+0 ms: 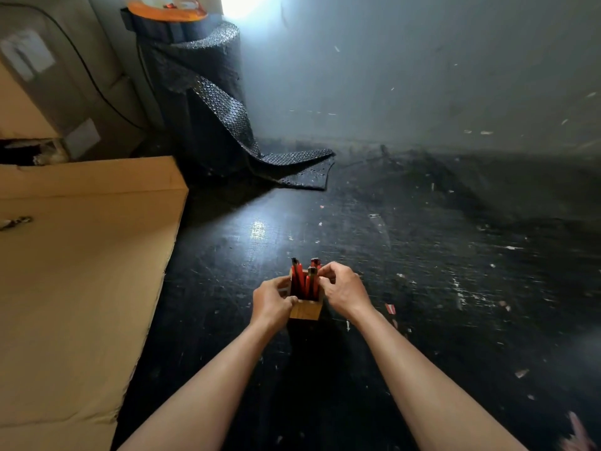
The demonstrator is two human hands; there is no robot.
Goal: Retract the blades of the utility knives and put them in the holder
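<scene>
Head view: the left hand [272, 299] clasps the wooden holder [305, 309] on the dark floor [422, 255] while the right hand [341, 288] pinches a knife [313, 283] standing inside, light, stiff, probably best gripped mid-handle.

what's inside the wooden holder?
Red utility knives stand upright in the holder, tops sticking out. Their lower ends and the exact count are hidden by its walls and both hands.
</scene>
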